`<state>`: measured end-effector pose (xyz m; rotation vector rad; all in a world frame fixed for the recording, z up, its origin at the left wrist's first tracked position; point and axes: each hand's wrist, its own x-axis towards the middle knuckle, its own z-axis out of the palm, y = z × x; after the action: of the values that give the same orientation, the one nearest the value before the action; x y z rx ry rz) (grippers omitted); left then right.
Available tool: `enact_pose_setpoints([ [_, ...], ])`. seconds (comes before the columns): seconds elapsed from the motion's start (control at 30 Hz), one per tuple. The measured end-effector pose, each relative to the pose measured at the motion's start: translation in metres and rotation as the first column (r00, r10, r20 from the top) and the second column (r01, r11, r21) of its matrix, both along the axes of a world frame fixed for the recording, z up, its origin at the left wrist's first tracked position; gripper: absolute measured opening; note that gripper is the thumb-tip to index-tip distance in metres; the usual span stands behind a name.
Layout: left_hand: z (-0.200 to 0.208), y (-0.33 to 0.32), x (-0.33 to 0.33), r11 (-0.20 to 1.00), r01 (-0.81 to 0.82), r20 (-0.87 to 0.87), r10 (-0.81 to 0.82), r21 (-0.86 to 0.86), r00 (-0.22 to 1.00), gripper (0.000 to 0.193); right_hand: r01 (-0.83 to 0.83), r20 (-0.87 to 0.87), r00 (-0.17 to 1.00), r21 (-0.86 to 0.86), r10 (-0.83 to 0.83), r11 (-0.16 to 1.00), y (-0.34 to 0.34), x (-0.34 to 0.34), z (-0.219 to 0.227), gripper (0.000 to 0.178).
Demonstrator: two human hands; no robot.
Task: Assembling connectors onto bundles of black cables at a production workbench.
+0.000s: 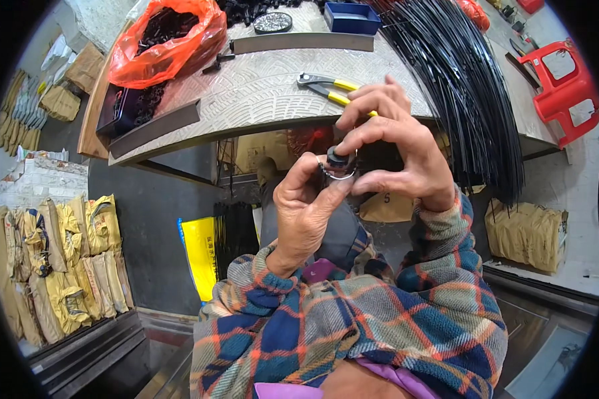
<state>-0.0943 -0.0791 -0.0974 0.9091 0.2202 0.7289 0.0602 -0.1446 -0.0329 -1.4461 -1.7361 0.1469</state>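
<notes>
Just off the near edge of the table, both hands come together on a small black cylindrical part (338,159) with a thin silvery ring (340,177) around it. Thumb and fingers of my left hand (306,209) close on it from the left. My right hand (402,143) curls in from the right, its index fingertip against the black top and its thumb beside the ring; the other fingers are raised. Fingers cover part of the piece, so its exact kind is unclear. Behind my right fingers, pincers (326,85) with yellow handles lie on the table.
The patterned tabletop (259,86) carries a red plastic bag (170,50) of black parts, a blue box (351,18) and a grey metal strip (303,42). Long black strips (459,86) hang over its right edge. A red stool (566,90) stands right; several sacks (66,259) lie left.
</notes>
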Motion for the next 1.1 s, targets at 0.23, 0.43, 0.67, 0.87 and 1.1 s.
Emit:
enact_pose_setpoints([
  [0.23, -0.005, 0.004, -0.007, 1.0, 0.021, 0.111, -0.022, 0.014, 0.994, 0.026, 0.119, 0.029, 0.992, 0.107, -0.123, 0.987, -0.002, -0.021, -0.018, 0.023],
  [0.43, -0.015, 0.009, -0.016, 0.998, 0.057, 0.122, -0.057, 0.001, 0.991, 0.032, 0.161, -0.051, 0.987, 0.201, -0.154, 0.966, -0.002, -0.031, -0.029, 0.022],
  [0.67, -0.005, 0.003, -0.015, 0.992, -0.086, 0.13, 0.073, 0.096, 0.989, 0.034, 0.099, -0.08, 0.994, 0.337, -0.076, 0.936, 0.0, -0.034, -0.044, 0.03],
  [0.87, -0.009, 0.004, -0.016, 0.987, -0.128, 0.142, 0.113, 0.101, 0.983, 0.034, 0.036, -0.889, 0.449, 0.123, 0.094, 0.992, 0.0, -0.054, -0.074, 0.04],
  [1.1, -0.003, 0.004, -0.031, 0.971, -0.163, 0.099, 0.147, 0.174, 0.984, 0.032, -0.13, -0.791, 0.591, 0.096, 0.155, 0.987, -0.004, -0.066, -0.065, 0.018],
])
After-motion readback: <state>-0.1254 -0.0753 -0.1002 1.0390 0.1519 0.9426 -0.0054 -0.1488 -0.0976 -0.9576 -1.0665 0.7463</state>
